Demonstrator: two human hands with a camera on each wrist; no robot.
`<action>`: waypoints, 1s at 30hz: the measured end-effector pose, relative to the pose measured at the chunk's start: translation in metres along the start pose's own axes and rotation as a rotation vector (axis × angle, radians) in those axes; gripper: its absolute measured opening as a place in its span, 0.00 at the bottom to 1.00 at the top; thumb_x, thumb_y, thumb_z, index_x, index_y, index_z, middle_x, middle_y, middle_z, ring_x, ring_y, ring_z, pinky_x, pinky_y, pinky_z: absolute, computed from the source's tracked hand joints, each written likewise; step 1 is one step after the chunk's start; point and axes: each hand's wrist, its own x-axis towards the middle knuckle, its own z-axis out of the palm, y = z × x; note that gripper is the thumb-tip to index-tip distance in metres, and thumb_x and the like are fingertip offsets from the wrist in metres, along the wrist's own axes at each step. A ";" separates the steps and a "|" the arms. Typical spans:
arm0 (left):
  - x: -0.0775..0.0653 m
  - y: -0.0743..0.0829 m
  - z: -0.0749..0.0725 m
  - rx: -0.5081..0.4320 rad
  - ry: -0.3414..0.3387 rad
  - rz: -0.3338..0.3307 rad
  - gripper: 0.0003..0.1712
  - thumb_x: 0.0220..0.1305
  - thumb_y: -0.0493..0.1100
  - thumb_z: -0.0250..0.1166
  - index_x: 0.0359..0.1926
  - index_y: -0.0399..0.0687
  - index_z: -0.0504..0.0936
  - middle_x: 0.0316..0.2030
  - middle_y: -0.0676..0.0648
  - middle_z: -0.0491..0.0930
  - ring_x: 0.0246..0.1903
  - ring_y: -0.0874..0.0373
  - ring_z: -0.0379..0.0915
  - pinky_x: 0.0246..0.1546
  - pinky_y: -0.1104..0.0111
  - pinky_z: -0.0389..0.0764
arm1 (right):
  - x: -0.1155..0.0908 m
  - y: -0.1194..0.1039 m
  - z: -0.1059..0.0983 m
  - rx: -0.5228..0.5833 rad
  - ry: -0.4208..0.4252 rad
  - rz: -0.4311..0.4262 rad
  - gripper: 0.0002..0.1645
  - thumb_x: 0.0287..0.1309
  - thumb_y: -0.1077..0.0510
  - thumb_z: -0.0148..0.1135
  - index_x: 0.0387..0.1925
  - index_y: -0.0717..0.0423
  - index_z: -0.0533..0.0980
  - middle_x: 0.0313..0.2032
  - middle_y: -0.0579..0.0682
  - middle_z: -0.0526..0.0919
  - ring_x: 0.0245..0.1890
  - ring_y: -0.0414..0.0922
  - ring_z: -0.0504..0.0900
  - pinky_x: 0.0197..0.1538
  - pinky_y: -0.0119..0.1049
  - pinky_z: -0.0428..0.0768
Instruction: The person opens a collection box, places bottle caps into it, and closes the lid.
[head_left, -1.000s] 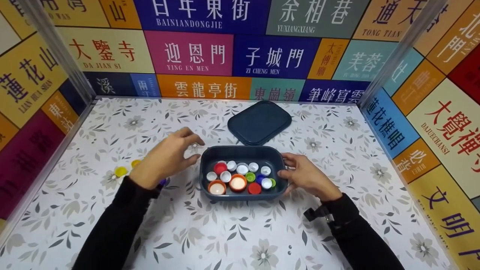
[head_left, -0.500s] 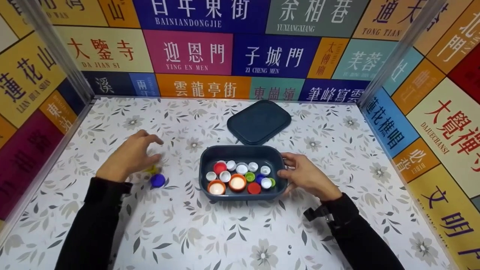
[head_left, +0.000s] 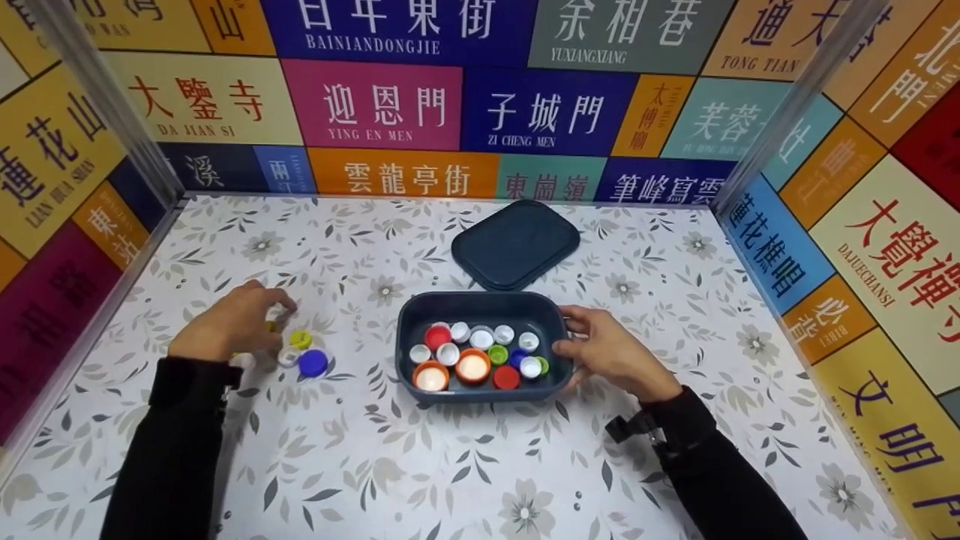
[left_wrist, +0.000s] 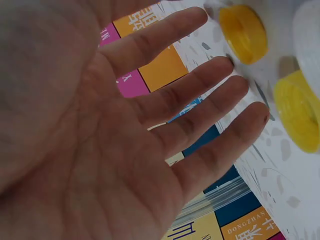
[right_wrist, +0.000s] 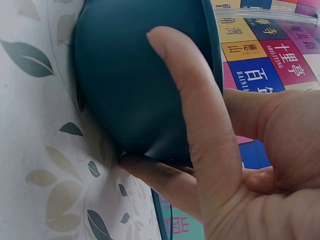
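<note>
Over a few bottle caps on the left of the table, my left hand [head_left: 229, 322] hovers with its fingers extended, as the left wrist view shows. Beside its fingertips are a yellow cap [head_left: 300, 340], a white cap [head_left: 288, 356] and a blue cap [head_left: 313, 364]. Two yellow caps, one of them a ridged yellow cap [left_wrist: 244, 34], show past the fingers in the left wrist view. My right hand [head_left: 619, 352] grips the right end of a dark blue plastic box [head_left: 480, 306], thumb on its outer wall. Inside lie several caps, among them a red cap [head_left: 506, 377] and an orange-rimmed cap [head_left: 473, 366].
Behind the box lies its dark blue lid [head_left: 516, 244], flat on the flower-patterned tabletop [head_left: 420, 472]. Panels with printed place names enclose the table at the back and both sides.
My left hand has moved left from beside the box to the loose caps, bringing the blue and yellow ones into sight. The right hand and box have stayed in place.
</note>
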 end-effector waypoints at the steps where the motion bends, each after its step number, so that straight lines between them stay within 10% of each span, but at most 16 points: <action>1: 0.000 0.000 0.000 -0.006 -0.006 -0.004 0.40 0.58 0.34 0.80 0.74 0.39 0.84 0.69 0.26 0.78 0.60 0.36 0.78 0.70 0.33 0.82 | 0.000 0.000 0.000 0.002 -0.002 -0.002 0.47 0.78 0.72 0.63 0.92 0.63 0.59 0.79 0.73 0.78 0.50 0.58 0.96 0.36 0.52 0.98; 22: 0.009 -0.001 0.002 -0.034 0.006 0.021 0.14 0.63 0.30 0.78 0.50 0.37 0.91 0.51 0.34 0.91 0.50 0.42 0.83 0.59 0.40 0.86 | 0.000 0.002 0.000 0.009 -0.010 -0.015 0.47 0.78 0.72 0.63 0.91 0.63 0.60 0.78 0.74 0.79 0.49 0.60 0.96 0.35 0.51 0.97; 30: 0.013 0.009 0.003 0.004 0.171 0.133 0.12 0.65 0.33 0.76 0.49 0.34 0.92 0.47 0.32 0.90 0.49 0.38 0.86 0.57 0.39 0.87 | 0.000 0.002 -0.002 -0.010 0.000 -0.013 0.46 0.78 0.71 0.64 0.91 0.62 0.61 0.78 0.73 0.79 0.48 0.59 0.96 0.35 0.51 0.97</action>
